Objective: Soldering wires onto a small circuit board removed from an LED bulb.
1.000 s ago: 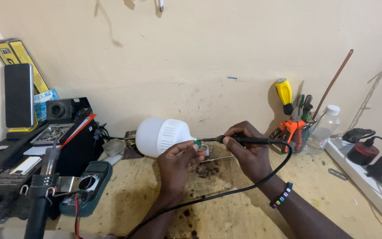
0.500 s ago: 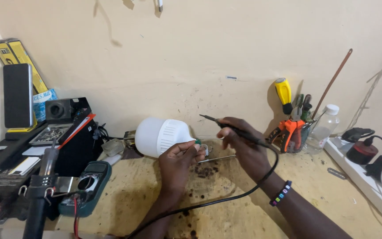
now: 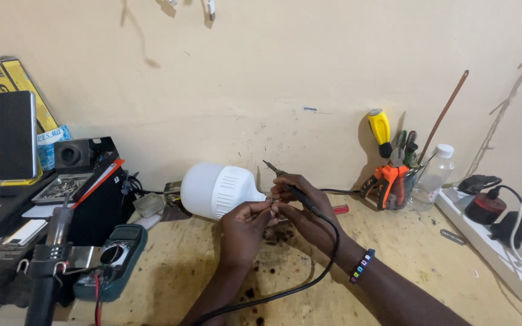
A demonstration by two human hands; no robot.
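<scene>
— Two hands meet at a white bulb [image 3: 215, 189] lying on its side on the workbench [image 3: 430, 259]: what grips what?
— Left hand [image 3: 246, 223] pinches the bulb's base; right hand [image 3: 303, 202] grasps a black soldering iron [image 3: 291, 184], tip raised.
— Packages?
— Yellow boxes [image 3: 22, 90] lean far left, against the cream wall [image 3: 273, 72].
— Surface?
— Scorched, stained wood; a clear bottle [image 3: 433, 176] stands right.

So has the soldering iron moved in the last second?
Yes. The soldering iron lay almost level beside the white bulb; the right hand has since tilted its tip up towards the wall.
</scene>
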